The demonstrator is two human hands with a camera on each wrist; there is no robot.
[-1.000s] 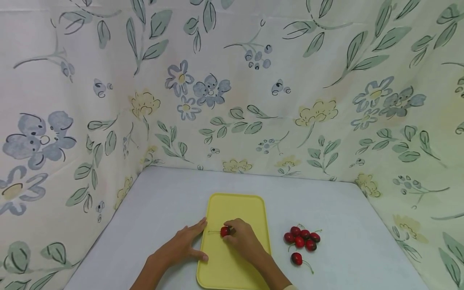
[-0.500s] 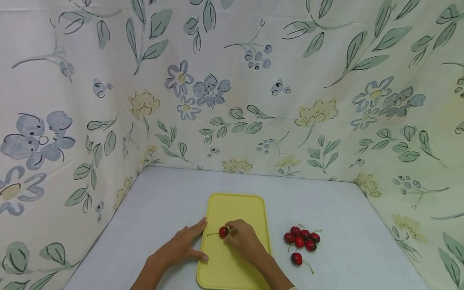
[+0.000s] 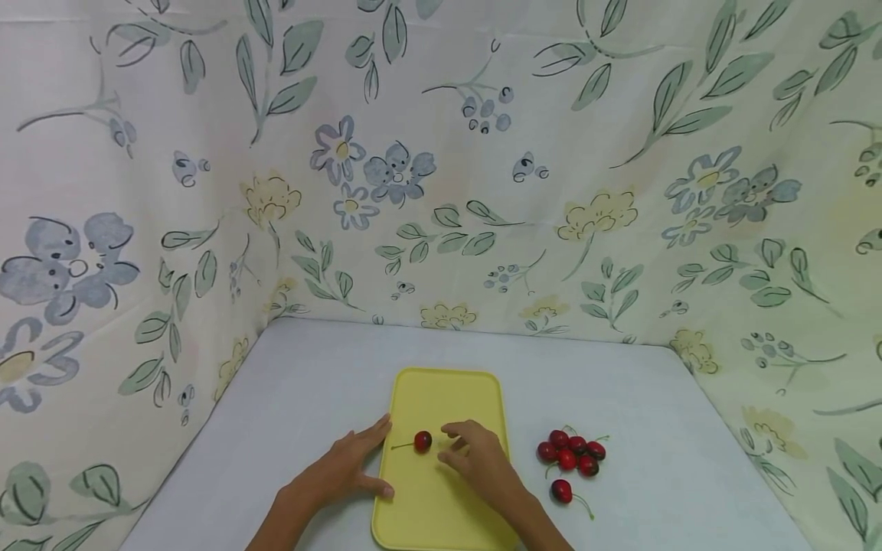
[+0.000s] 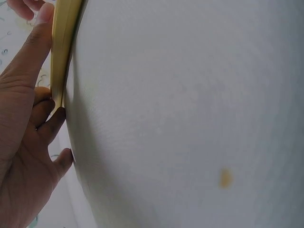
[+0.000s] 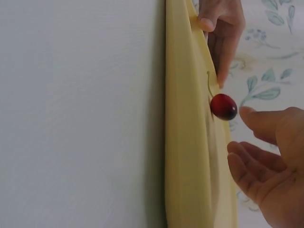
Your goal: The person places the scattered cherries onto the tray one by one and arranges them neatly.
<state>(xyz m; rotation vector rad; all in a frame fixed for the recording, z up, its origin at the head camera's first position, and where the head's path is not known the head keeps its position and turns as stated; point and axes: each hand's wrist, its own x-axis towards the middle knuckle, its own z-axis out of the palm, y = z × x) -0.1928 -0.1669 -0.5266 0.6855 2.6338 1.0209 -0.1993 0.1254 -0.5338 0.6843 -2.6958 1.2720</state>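
A dark red cherry [image 3: 423, 441] lies on the yellow tray [image 3: 448, 394], its green stem pointing left. Just right of this fruit is my right hand [image 3: 478, 463], its thumb and fingers apart and holding nothing. The right wrist view shows a small gap between the cherry [image 5: 223, 107] and the right hand [image 5: 280, 156]. My left hand [image 3: 347, 463] rests against the tray's left edge, fingers spread and thumb touching the rim. In the left wrist view, the left hand [image 4: 28, 137] lies along the tray's side wall [image 4: 65, 42].
Right of the tray, several cherries [image 3: 567, 459] sit clustered on the white table [image 3: 324, 367]. One more cherry [image 3: 561, 491] lies in front of that cluster, its stem toward the lower right. A flower-printed cloth [image 3: 441, 252] hangs behind the table and along its sides.
My right hand has let go of the cherry and drawn back to the right, its fingers parting. The cherry stays on the tray, slightly further left. My left hand has kept its place.
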